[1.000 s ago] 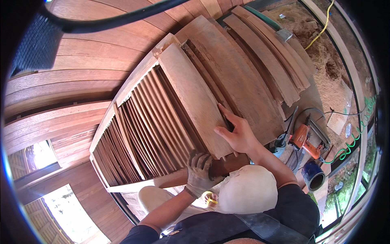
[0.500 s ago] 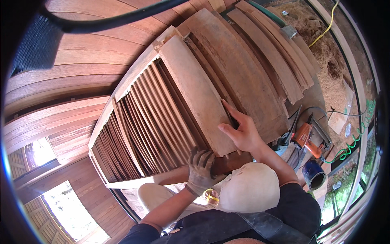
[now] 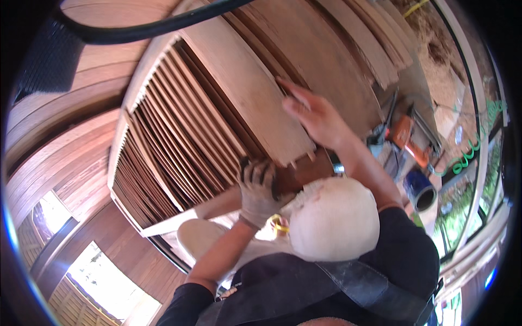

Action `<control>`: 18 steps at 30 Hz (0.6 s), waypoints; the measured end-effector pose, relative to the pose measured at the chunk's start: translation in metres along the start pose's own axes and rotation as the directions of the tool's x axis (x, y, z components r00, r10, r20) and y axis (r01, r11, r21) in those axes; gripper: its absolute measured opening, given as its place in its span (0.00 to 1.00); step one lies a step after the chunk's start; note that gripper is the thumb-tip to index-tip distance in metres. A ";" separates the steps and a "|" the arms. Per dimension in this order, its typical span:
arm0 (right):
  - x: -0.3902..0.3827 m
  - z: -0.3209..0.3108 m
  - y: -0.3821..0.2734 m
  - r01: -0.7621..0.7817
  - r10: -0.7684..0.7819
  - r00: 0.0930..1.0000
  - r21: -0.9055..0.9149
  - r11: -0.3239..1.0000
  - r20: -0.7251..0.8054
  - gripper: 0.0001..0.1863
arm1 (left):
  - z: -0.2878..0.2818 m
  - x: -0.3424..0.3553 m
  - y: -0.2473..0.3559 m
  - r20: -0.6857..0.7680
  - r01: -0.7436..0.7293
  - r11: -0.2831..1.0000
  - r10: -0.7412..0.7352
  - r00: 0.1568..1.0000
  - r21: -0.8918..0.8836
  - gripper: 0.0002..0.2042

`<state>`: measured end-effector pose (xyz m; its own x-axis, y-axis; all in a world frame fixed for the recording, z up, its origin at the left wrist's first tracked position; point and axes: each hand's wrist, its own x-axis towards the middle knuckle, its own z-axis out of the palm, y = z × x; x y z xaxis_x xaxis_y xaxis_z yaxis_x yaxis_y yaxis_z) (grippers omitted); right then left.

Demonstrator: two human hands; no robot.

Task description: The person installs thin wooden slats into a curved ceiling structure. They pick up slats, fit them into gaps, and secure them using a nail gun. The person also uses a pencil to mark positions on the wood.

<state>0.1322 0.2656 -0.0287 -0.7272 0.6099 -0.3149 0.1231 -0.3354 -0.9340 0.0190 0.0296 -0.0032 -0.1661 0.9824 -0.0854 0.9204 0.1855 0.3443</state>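
Observation:
My gloved left hand [image 3: 256, 193] has its fingers curled over the near rail of a wooden louvred panel [image 3: 197, 125] with many parallel slats. My bare right hand [image 3: 312, 114] is on the edge of a wide pale board [image 3: 239, 92] at that panel's right end, thumb and fingers around the edge, slightly blurred. Short tabs project from the board's lower end. Darker curved wooden boards [image 3: 321, 60] lie alongside it to the right.
An orange nail gun [image 3: 405, 136] with a green coiled hose [image 3: 467, 157] lies right of the boards, near a blue cylindrical container [image 3: 418, 190] and sawdust [image 3: 437, 46]. My pale-trousered knees [image 3: 331, 217] are below the panel. Plank-lined surfaces [image 3: 65, 152] surround the left side.
The view has shifted and blurred: the panel, boards and both hands sit higher in the picture, the board slightly further left. Both hands remain in about the same places on the wood.

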 end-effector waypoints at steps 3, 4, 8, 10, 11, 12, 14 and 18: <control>-0.012 -0.012 0.004 -0.039 0.048 0.998 0.218 0.975 -0.036 0.28 | -0.003 0.006 0.001 -0.005 -0.019 0.999 0.019 1.000 0.028 0.46; -0.017 -0.016 0.006 -0.027 0.046 0.997 0.282 0.959 -0.059 0.28 | -0.002 0.006 0.001 -0.005 -0.019 0.999 0.019 1.000 0.032 0.46; -0.054 -0.019 0.014 0.121 -0.076 0.971 0.192 0.974 -0.226 0.23 | 0.000 0.003 0.002 -0.035 -0.023 0.999 0.024 0.999 0.031 0.47; -0.072 -0.016 0.025 0.132 -0.079 0.970 0.228 0.965 -0.229 0.22 | 0.000 0.006 0.002 -0.059 -0.040 0.999 0.042 0.997 0.020 0.47; -0.078 -0.014 0.029 0.176 -0.140 0.958 0.131 0.976 -0.249 0.21 | 0.001 0.005 0.003 -0.056 -0.023 1.000 0.023 0.998 0.002 0.47; -0.083 -0.012 0.031 0.221 -0.204 0.943 0.034 0.975 -0.264 0.20 | 0.003 0.004 0.002 -0.055 -0.007 1.000 0.006 0.998 -0.014 0.48; -0.091 -0.011 0.033 0.300 -0.331 0.906 -0.153 0.942 -0.262 0.19 | 0.005 0.003 0.003 -0.050 0.002 0.999 -0.004 0.999 -0.038 0.48; -0.093 0.001 0.038 0.387 -0.503 0.835 -0.410 0.826 -0.224 0.20 | 0.003 0.004 0.003 -0.051 -0.002 1.000 0.002 0.999 -0.010 0.46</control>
<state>0.2033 0.1952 -0.0349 -0.5177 0.8388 0.1686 0.0973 0.2535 -0.9624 0.0216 0.0337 -0.0051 -0.1822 0.9826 -0.0368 0.9171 0.1833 0.3539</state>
